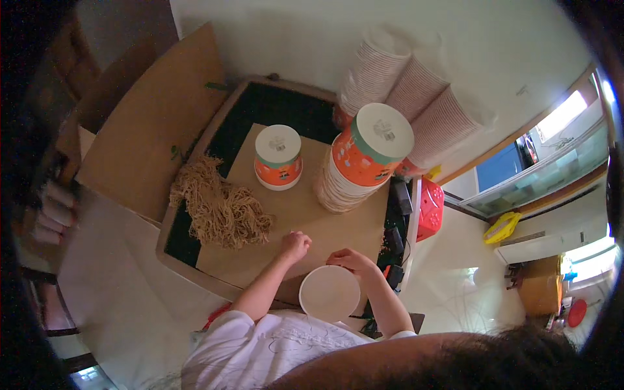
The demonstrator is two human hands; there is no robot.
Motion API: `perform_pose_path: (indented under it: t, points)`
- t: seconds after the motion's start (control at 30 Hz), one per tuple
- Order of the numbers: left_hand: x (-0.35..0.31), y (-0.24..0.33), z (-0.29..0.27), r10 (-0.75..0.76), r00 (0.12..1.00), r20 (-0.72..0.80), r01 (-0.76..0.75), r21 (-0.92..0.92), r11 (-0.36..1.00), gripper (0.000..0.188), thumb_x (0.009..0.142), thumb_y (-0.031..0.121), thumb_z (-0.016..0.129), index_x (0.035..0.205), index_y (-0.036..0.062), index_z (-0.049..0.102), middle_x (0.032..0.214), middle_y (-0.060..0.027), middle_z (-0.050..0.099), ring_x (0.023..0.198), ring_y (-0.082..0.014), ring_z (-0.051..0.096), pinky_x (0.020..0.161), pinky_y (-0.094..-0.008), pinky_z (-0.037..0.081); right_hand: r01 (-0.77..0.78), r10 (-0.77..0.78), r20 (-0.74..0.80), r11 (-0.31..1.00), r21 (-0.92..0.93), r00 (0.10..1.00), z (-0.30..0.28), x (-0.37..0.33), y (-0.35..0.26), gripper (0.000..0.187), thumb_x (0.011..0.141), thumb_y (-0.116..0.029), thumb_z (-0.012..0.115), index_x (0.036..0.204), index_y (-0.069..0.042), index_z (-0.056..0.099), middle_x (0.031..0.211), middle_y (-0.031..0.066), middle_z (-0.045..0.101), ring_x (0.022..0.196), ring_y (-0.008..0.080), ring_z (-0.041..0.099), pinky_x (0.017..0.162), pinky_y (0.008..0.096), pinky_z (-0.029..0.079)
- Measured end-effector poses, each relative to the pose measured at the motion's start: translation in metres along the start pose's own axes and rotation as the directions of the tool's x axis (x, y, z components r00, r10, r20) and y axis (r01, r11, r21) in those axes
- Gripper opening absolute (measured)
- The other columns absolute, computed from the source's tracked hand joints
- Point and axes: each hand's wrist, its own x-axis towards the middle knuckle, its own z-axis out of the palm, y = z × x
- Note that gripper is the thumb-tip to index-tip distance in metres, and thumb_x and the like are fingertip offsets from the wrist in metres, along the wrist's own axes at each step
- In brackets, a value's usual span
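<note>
My right hand (351,261) pinches the far rim of a white paper tub (329,294), whose round pale face points up close to my body. My left hand (297,246) is closed above the brown cardboard sheet, left of that tub. Whatever its fingers hold, if anything, is too small to make out. Beyond it lies a tangled heap of tan twine (224,207). An orange and green paper tub (279,156) stands bottom up on the cardboard (305,224). To its right rises a leaning stack of nested orange tubs (367,153), also bottom up.
Tall plastic-wrapped stacks of tubs (416,97) lean on the wall at the back right. A large cardboard piece (159,123) stands to the left. Black boxes (393,240) line the table's right edge, beside a red plastic container (430,209).
</note>
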Motion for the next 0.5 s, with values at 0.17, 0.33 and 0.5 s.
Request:
perform_pose_path:
  t: [0.17, 0.33, 0.5]
  points:
    - [-0.006, 0.042, -0.021, 0.248, 0.927, 0.282, -0.075, -0.508, 0.858, 0.020, 0.066, 0.008, 0.064, 0.086, 0.0067, 0.063, 0.086, -0.0087, 0.060, 0.083, -0.0212, 0.058, 0.074, -0.0312, 0.046, 0.014, -0.014, -0.009, 1.000, -0.005, 1.000, 0.005, -0.005, -0.004, 0.015, 0.080, -0.016, 0.057, 0.084, -0.003, 0.062, 0.072, 0.0003, 0.058, 0.062, 0.0074, 0.053, 0.053, 0.0206, 0.043]
    - [-0.014, 0.042, -0.018, 0.135, 0.927, 0.349, 0.056, -0.486, 0.872, 0.017, 0.069, 0.007, 0.061, 0.086, 0.0049, 0.063, 0.076, -0.0078, 0.062, 0.074, -0.0184, 0.059, 0.068, -0.0287, 0.047, -0.022, 0.019, -0.044, 0.998, -0.061, 0.999, 0.022, -0.024, -0.029, 0.019, 0.083, -0.023, 0.054, 0.086, -0.005, 0.062, 0.068, -0.0023, 0.057, 0.055, 0.0034, 0.050, 0.043, 0.0163, 0.037]
    - [-0.021, 0.049, -0.018, 0.100, 0.932, 0.348, 0.188, -0.701, 0.688, 0.014, 0.073, 0.005, 0.059, 0.086, 0.0037, 0.063, 0.076, -0.0062, 0.062, 0.072, -0.0147, 0.059, 0.063, -0.0266, 0.047, -0.031, 0.031, -0.072, 1.000, 0.002, 0.997, 0.012, -0.021, -0.016, 0.021, 0.084, -0.024, 0.053, 0.087, -0.005, 0.062, 0.069, -0.0029, 0.057, 0.055, 0.0026, 0.048, 0.042, 0.0156, 0.035]
